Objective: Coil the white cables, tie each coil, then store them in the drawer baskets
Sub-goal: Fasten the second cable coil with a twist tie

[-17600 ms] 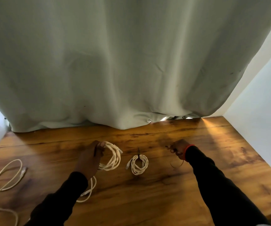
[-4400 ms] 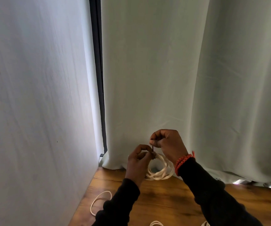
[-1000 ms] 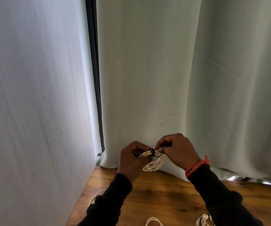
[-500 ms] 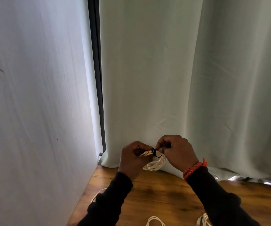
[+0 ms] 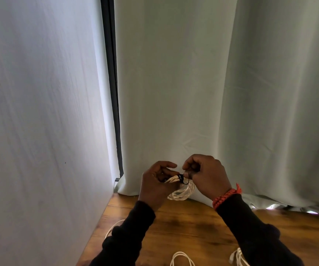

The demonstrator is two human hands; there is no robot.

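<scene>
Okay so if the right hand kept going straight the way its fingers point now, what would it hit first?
The right hand points leftward across the black tie it pinches on the white coil. Just beyond that, it would probably meet the left hand; depth is hard to judge.

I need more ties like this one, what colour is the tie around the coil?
Black. The tie wraps the white coil, best seen in the head view.

Black long sleeves [image 5: 250, 233], red beaded bracelet [image 5: 225, 196] on right wrist
</scene>
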